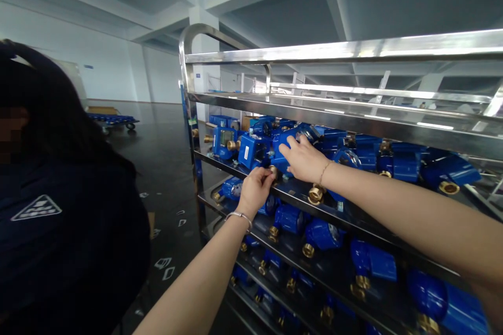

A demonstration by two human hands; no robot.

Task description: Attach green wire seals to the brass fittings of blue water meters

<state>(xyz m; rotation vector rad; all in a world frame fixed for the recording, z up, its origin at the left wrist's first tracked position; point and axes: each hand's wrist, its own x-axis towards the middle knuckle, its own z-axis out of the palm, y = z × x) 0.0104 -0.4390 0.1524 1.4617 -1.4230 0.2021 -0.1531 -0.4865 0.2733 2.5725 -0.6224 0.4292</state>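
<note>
Your right grip clasps a blue water meter on the rack shelf; your left grip pinches its brass fitting. Uneven pressure could tip it forward below your grips or knock the white-labelled meter leftward.

The boxy blue meter housing under the right hand has a smooth, glossy, plastic-like surface. The ring-shaped brass-coloured fitting below that hand is shiny metal. The long silver rail above both hands is polished, reflective metal. The dark flat shelf edge, beneath the right hand, has a smooth metallic sheen. The thin silver bangle behind the left hand is bright metal. Left of the hands, the dark navy garment is matt cloth; the dark grey floor is smooth, semi-gloss.
</note>
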